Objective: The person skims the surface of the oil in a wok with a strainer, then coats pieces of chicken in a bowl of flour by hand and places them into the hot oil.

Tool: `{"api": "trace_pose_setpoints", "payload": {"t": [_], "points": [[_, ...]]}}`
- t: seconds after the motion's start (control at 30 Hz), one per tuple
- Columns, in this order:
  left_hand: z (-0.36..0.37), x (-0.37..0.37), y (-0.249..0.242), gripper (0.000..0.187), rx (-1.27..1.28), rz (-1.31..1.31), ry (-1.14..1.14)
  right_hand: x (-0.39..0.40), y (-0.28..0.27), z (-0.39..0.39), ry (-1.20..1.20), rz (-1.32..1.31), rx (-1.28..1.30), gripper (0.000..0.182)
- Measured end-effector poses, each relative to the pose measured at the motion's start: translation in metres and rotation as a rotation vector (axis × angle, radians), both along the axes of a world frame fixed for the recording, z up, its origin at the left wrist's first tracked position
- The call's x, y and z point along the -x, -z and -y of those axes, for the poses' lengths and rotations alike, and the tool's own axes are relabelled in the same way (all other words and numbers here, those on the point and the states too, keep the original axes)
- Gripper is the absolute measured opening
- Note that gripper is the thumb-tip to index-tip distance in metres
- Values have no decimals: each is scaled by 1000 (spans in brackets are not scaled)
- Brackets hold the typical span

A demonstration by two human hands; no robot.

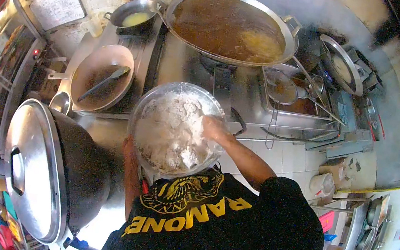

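A wide metal bowl (136, 116) is close in front of my body, with white flour and lumpy flour-coated pieces (181, 117) inside. My left hand (130, 147) grips the bowl's near left side; its fingers are partly hidden by the rim. Reaching in over the right side, my right hand (214, 129) is in the flour, its fingers buried and blurred. Just beyond the bowl, a large wok (208, 25) on the stove holds brown oil, with pale foaming food at its right.
A pan with a dark spatula (104, 84) and a smaller wok (136, 10) sit left on the stove. A big lidded pot (32, 173) stands at my left. Right of the large wok, a wire strainer (280, 87) lies over a metal tray (308, 106).
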State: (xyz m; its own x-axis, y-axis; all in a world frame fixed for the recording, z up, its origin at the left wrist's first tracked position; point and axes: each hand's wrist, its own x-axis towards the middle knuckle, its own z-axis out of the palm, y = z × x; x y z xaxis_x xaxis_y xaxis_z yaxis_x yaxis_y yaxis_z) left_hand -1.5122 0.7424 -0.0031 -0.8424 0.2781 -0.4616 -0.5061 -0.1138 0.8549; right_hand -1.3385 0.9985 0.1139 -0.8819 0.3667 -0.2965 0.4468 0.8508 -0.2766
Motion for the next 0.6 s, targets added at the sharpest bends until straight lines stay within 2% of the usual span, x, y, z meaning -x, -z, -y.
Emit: {"api": "trace_pose_setpoints", "payload": {"t": [0.03, 0.1, 0.17, 0.2, 0.27, 0.33, 0.37, 0.43, 0.47, 0.5, 0.53, 0.57, 0.6], "points": [[0, -1, -2, 31, -2, -2, -5, 0, 9, -2, 28, -103, -44, 17], [1, -6, -7, 31, -113, -31, 3, 5, 20, -8, 20, -63, -73, 17], [0, -11, -12, 31, -105, -105, -12, 0, 25, -10, 16, -15, -101, 16], [-2, -11, -15, 31, -103, -186, -26, -3, 12, -9, 41, -73, -48, 18], [-2, 0, 8, 32, -84, -115, -32, -7, -19, -5, 60, -133, 7, 20], [1, 7, 23, 32, -67, -42, -37, -8, -55, -6, 14, -12, 56, 25], [2, 9, 26, 32, -86, -24, -24, -6, -68, -11, 7, 46, 71, 34], [5, 9, 26, 33, -105, -5, -15, -3, -110, -19, -108, 16, 83, 44], [7, 8, 24, 33, -111, -24, 51, 0, -83, -43, -122, -113, 175, 51], [7, 8, 22, 33, -117, -44, 116, -2, -121, -38, -210, -287, 123, 47], [6, 9, 22, 33, -118, -47, 113, -3, -141, -42, -263, -475, 241, 41], [3, 7, 22, 33, -88, -85, 52, -3, -171, -40, -179, -457, 208, 37], [0, 5, 22, 32, -58, -123, -9, -1, -166, -60, -124, -588, 656, 37]]}}
